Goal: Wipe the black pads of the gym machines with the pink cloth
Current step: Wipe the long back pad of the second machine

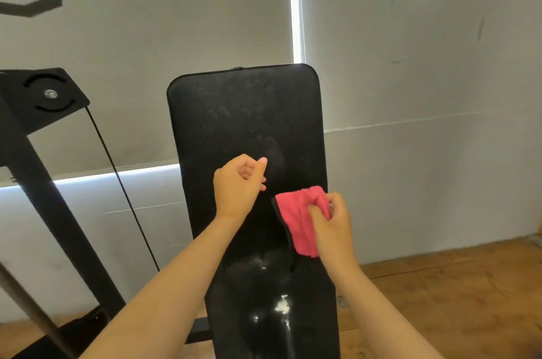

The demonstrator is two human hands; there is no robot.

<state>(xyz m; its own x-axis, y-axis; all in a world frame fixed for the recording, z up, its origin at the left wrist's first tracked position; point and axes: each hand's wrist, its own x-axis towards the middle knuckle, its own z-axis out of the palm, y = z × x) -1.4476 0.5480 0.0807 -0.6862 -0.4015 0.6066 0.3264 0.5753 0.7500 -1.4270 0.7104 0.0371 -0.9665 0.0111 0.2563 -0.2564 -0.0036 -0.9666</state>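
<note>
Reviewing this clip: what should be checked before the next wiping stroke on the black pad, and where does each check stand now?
1. Pink cloth in hand: ok, the right hand pinches it.
2. Cloth spread flat on the black pad: cannot tell; it hangs bunched from the fingers near the pad's right edge.
3. Left hand out of the wiping path: not ok; it is curled in front of the pad's middle, holding nothing.
4. Pad clean: not ok; white spots sit low on it and hand-shaped smudges higher up.
</note>
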